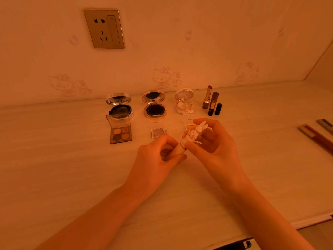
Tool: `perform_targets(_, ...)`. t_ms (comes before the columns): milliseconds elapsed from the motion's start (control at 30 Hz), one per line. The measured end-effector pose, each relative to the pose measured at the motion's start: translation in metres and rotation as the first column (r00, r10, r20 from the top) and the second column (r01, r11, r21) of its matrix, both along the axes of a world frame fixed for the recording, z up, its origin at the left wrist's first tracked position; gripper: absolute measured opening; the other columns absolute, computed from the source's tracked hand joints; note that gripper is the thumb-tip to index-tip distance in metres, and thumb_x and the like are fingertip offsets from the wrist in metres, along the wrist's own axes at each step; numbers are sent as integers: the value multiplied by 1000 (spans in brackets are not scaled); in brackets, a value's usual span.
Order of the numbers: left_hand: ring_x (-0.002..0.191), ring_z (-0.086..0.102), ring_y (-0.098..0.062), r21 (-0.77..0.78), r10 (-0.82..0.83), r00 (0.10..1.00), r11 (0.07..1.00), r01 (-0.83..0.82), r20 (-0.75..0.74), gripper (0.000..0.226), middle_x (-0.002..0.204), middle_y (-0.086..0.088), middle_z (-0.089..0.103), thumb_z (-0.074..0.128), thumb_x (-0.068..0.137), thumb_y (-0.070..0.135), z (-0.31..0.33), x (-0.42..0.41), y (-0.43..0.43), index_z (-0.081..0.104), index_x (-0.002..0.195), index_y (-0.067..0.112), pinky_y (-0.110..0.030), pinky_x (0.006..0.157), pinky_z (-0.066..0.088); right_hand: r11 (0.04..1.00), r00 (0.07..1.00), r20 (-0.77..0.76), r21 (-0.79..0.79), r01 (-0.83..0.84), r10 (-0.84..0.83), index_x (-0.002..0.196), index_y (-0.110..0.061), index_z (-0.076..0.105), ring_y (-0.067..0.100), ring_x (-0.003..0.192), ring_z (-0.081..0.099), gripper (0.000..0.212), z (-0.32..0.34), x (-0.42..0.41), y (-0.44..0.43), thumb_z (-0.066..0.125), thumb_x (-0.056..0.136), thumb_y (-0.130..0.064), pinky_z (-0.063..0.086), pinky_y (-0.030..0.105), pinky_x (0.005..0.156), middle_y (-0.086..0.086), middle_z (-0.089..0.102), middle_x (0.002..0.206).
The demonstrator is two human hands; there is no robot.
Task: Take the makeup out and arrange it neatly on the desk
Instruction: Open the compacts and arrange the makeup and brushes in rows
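Both hands hold a small lipstick tube with a white rabbit figure cap above the middle of the desk. My left hand grips the tube's body. My right hand pinches the rabbit cap, which still touches the tube. Behind them, near the wall, stand three open compacts: a silver one, a gold one and a pale ornate one. An open four-colour eyeshadow palette and a small glitter eyeshadow pan lie in front of them.
Two open lipsticks with their caps stand right of the compacts. Several pencils lie at the desk's right edge. A wall socket is above. The desk's front edge runs at lower right.
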State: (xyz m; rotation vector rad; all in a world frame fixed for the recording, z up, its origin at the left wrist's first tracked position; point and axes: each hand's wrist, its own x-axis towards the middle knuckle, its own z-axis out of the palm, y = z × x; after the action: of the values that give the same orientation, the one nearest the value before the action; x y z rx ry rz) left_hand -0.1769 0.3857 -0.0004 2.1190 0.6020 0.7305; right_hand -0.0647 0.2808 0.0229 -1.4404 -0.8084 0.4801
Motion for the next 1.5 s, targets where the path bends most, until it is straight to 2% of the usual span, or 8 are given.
perform_targets(133, 84, 62, 8, 0, -8, 1000, 1000, 8, 1, 27, 86, 19, 67, 77, 74, 30, 0, -1, -2, 63, 96, 25, -10, 73, 50, 997, 996, 62, -41, 59, -57, 106, -29, 58, 3, 95, 63, 42, 0, 0, 1, 78, 71, -15, 54, 17, 76, -13, 65, 102)
perform_targets(367, 84, 61, 9, -12, 6, 1000, 1000, -6, 3, 27, 85, 19, 67, 78, 74, 28, 1, 0, -1, 64, 96, 24, -8, 73, 48, 1000, 1000, -10, -2, 14, -14, 112, -19, 59, 5, 95, 67, 44, -1, 1, 1, 74, 75, -3, 53, 18, 79, -7, 69, 102)
perform_targets(567, 85, 62, 7, 20, -10, 1000, 1000, 10, -1, 28, 87, 17, 68, 78, 75, 29, 0, 0, -2, 64, 99, 22, -11, 75, 50, 998, 997, 29, -14, 67, -67, 98, -25, 62, 0, 87, 64, 32, 0, 1, 1, 77, 73, -13, 53, 15, 74, -10, 68, 92)
perform_targets(767, 85, 61, 9, 15, 1, 1000, 1000, -1, -2, 27, 87, 19, 67, 77, 74, 30, 1, 0, -1, 64, 97, 24, -7, 74, 48, 1000, 999, 24, -10, 22, -22, 110, -23, 58, 2, 95, 65, 41, -1, 1, 0, 74, 76, -4, 53, 18, 77, -10, 67, 104)
perform_targets(967, 85, 61, 10, 34, -6, 1000, 999, 6, 1, 27, 84, 22, 65, 77, 74, 29, 2, 0, -4, 64, 97, 23, -7, 73, 48, 995, 988, 137, -63, 78, -69, 101, -31, 58, 4, 96, 61, 27, -3, -2, 2, 71, 80, -19, 53, 23, 80, -13, 62, 100)
perform_targets(1167, 85, 60, 12, 22, 2, 1000, 1000, -2, -1, 27, 83, 24, 64, 78, 74, 27, 2, 0, -3, 64, 96, 23, -5, 71, 46, 1000, 1000, 29, -9, 1, -1, 111, -26, 57, 4, 102, 63, 38, -4, -1, 0, 67, 83, -4, 53, 22, 85, -8, 65, 107)
perform_targets(1333, 86, 60, 11, 28, 5, 1000, 1000, -5, -6, 27, 84, 23, 64, 78, 74, 27, 1, 0, -3, 63, 96, 24, -6, 71, 46, 997, 996, 28, -6, 82, -82, 108, -27, 56, -6, 92, 62, 37, -2, 0, 0, 73, 78, -15, 50, 10, 72, -21, 64, 95)
perform_targets(1500, 86, 58, 14, 32, 6, 1000, 999, -6, -19, 27, 81, 26, 61, 79, 74, 27, 1, 0, -2, 63, 95, 25, -4, 70, 46, 997, 998, 25, -24, 66, -66, 106, -27, 57, 1, 98, 63, 34, -4, 1, 0, 71, 80, -10, 53, 15, 78, -12, 65, 105)
